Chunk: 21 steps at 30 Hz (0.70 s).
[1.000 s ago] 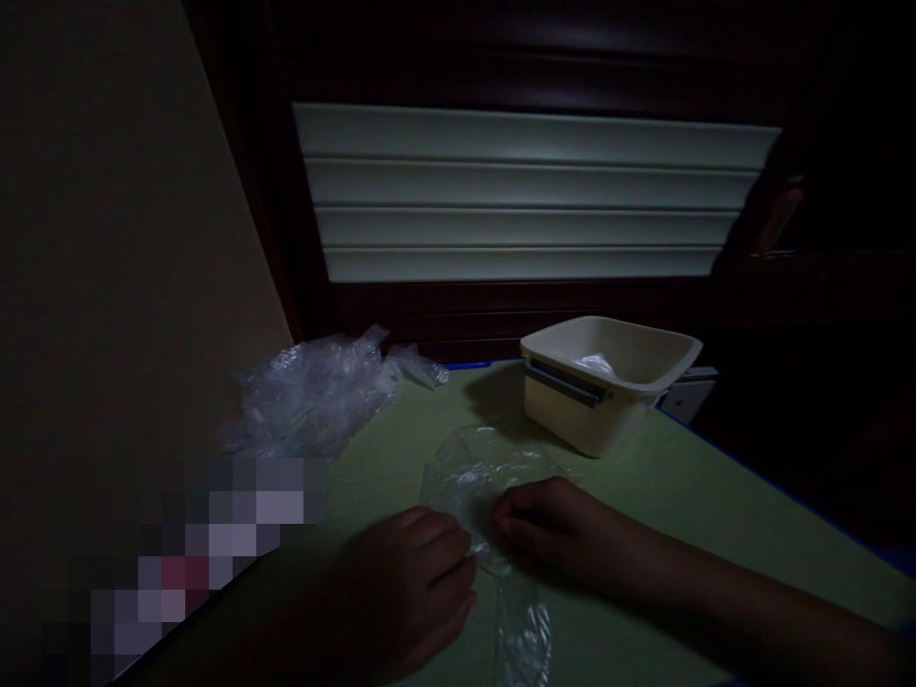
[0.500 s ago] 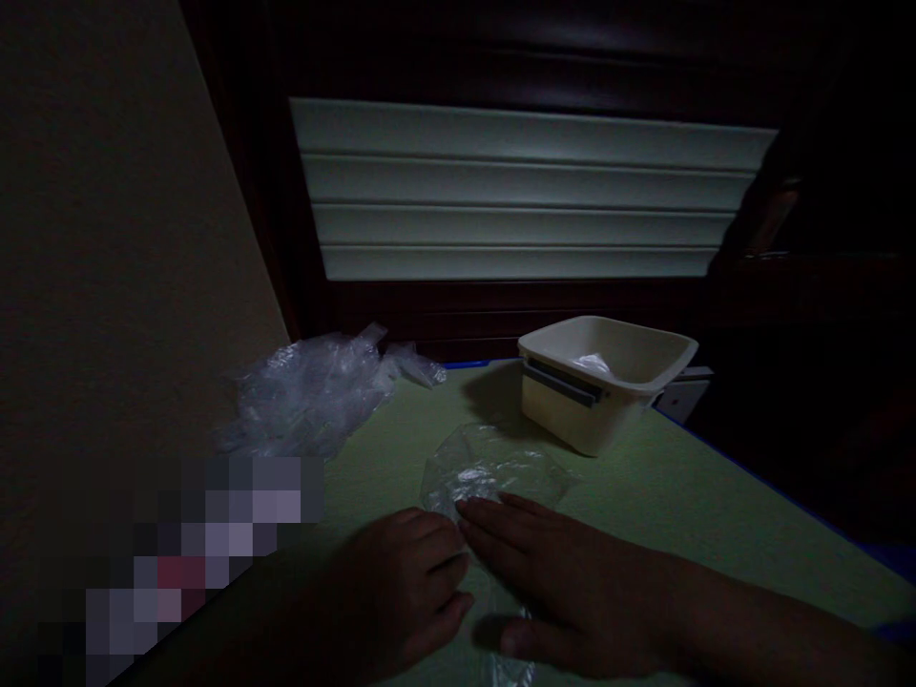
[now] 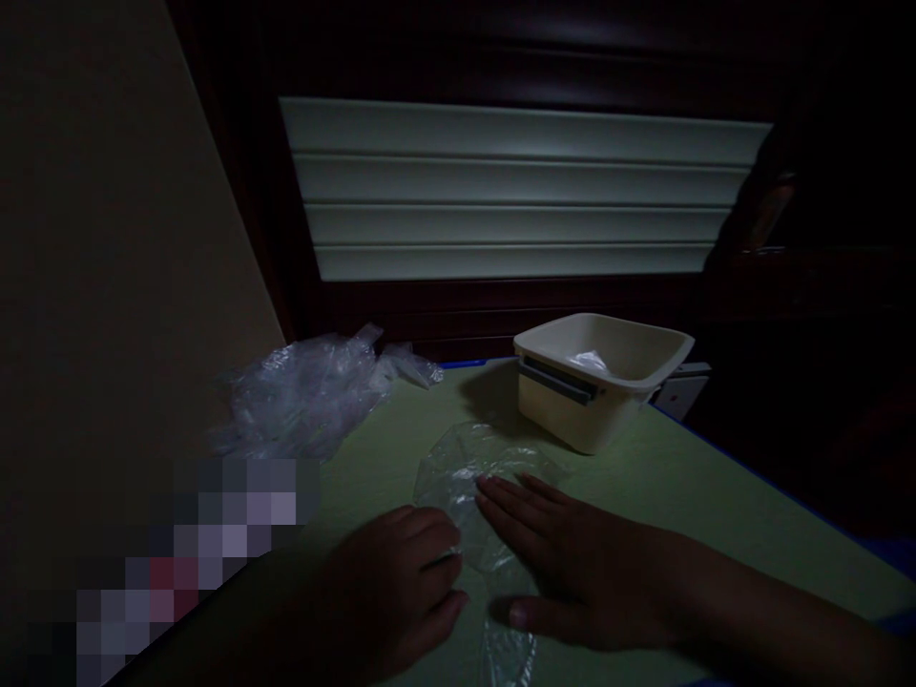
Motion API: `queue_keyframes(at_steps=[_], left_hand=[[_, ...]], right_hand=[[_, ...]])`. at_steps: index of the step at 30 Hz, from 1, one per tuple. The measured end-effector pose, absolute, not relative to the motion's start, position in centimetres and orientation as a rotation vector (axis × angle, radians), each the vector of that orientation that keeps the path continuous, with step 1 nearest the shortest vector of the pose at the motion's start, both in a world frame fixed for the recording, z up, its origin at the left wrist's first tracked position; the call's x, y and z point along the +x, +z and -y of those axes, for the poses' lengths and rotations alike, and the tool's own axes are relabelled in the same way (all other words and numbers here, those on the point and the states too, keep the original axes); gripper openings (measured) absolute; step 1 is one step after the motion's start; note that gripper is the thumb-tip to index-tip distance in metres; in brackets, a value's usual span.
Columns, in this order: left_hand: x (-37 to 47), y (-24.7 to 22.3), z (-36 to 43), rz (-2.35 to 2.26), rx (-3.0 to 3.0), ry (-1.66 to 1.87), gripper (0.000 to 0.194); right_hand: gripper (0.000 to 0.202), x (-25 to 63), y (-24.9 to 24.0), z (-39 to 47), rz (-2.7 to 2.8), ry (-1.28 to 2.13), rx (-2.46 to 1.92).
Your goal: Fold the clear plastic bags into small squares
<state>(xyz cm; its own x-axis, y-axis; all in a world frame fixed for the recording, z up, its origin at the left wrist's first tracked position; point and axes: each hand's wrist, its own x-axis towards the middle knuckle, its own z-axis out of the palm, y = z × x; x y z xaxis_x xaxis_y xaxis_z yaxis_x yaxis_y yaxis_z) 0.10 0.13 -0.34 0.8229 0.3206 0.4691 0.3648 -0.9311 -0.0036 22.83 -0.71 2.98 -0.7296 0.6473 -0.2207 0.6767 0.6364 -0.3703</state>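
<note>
A clear plastic bag [image 3: 450,468] lies spread and slightly wrinkled on the green tabletop, its lower end running between my hands toward the near edge. My right hand [image 3: 572,553] rests flat on its right side, fingers stretched out and thumb apart. At the bag's left edge, my left hand [image 3: 401,587] is curled, fingers bent in against the film. The dim light hides exactly how its fingertips grip.
A loose heap of clear plastic bags [image 3: 307,396] lies at the back left by the wall. At the back right stands a cream plastic bin [image 3: 565,415] with a grey handle and some clear plastic inside. Behind is a dark-framed slatted panel [image 3: 515,181].
My right hand has slid a little right and forward over the bag, its fingers spreading more. My left hand stays almost in place. The view has shifted slightly.
</note>
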Motion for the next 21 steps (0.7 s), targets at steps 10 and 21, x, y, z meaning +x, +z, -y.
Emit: queue_keyframes(at_steps=[10, 21], left_hand=[[0.0, -0.5, -0.2, 0.537, -2.999, -0.628, 0.008], [0.0, -0.4, -0.2, 0.570, -3.027, -0.508, 0.007]], right_hand=[[0.057, 22.2, 2.3, -0.6, -3.128, -0.548, 1.044], [0.018, 22.9, 4.3, 0.1, -3.123, -0.927, 0.816]])
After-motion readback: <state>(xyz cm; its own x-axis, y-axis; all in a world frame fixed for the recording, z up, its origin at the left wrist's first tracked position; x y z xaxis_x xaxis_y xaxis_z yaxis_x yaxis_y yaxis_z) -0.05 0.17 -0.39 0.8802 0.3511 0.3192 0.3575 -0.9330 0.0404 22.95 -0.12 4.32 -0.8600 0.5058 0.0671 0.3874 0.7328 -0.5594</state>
